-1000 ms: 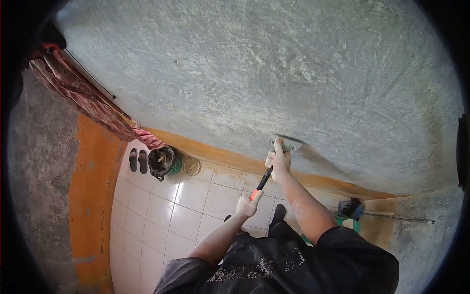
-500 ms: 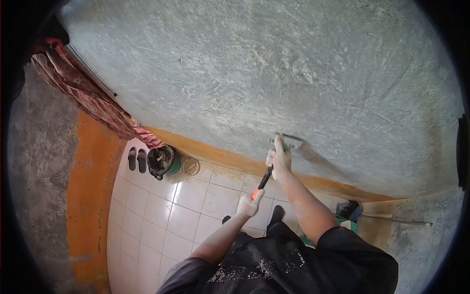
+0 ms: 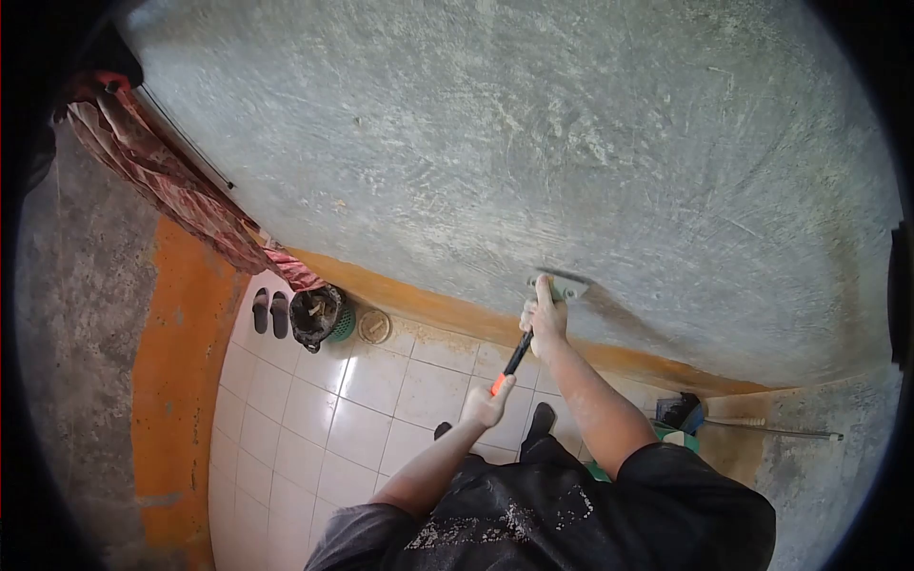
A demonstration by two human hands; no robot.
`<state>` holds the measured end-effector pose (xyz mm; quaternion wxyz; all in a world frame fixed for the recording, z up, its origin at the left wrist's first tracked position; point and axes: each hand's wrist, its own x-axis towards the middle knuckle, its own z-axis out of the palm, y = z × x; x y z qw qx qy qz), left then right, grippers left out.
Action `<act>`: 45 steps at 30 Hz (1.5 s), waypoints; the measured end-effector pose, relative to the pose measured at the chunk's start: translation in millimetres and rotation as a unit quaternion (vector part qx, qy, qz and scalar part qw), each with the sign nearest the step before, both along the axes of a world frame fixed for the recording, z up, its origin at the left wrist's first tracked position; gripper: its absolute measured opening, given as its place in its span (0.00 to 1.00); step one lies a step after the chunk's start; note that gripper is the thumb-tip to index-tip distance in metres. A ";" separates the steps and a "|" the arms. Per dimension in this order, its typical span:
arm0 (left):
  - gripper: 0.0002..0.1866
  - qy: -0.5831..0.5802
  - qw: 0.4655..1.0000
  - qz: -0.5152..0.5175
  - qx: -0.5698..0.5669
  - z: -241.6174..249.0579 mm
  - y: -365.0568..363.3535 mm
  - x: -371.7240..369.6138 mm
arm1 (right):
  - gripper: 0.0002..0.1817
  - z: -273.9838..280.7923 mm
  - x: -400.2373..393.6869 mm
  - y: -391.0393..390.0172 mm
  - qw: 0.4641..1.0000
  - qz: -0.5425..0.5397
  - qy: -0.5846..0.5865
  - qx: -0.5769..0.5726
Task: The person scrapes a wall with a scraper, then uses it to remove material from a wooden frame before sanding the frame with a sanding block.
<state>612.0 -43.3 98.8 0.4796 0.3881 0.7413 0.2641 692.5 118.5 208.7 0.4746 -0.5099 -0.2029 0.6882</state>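
Observation:
A long-handled scraper (image 3: 517, 354) with a black and orange handle and a wide flat head rests against the grey plaster wall (image 3: 457, 171). My right hand (image 3: 546, 322) is closed round the upper handle, just below the head, with its thumb laid along the head. Lower down, my left hand (image 3: 486, 403) grips the orange end of the handle. Pale dust coats both hands. The head's edge lies close to the wall, a little above the orange band (image 3: 428, 302) at its foot.
On the tiled floor (image 3: 367, 433) at the left are a pair of sandals (image 3: 270, 313), a bin with a black bag (image 3: 317, 316) and a round lid-like thing (image 3: 374, 326). A red curtain (image 3: 181, 190) hangs at the upper left. A metal rod (image 3: 781, 430) sticks out at the lower right.
The scraper head and my right hand have moved slightly down the wall, and the head is tilted a little differently. My left hand is slightly lower, still on the handle.

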 end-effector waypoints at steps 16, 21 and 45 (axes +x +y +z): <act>0.37 -0.043 0.998 0.043 0.034 2.4 15.6 -7.7 | 0.18 2.5 -17.0 11.2 0.999 0.030 -0.012 0.032; 0.37 -0.036 0.999 0.038 0.004 -28.6 0.0 -7.6 | 0.17 -1.2 -13.1 -2.1 0.999 0.025 -0.024 0.001; 0.37 -0.048 0.999 0.016 0.014 -2.6 4.9 -17.7 | 0.17 -2.3 -21.9 2.4 0.999 0.007 -0.052 0.009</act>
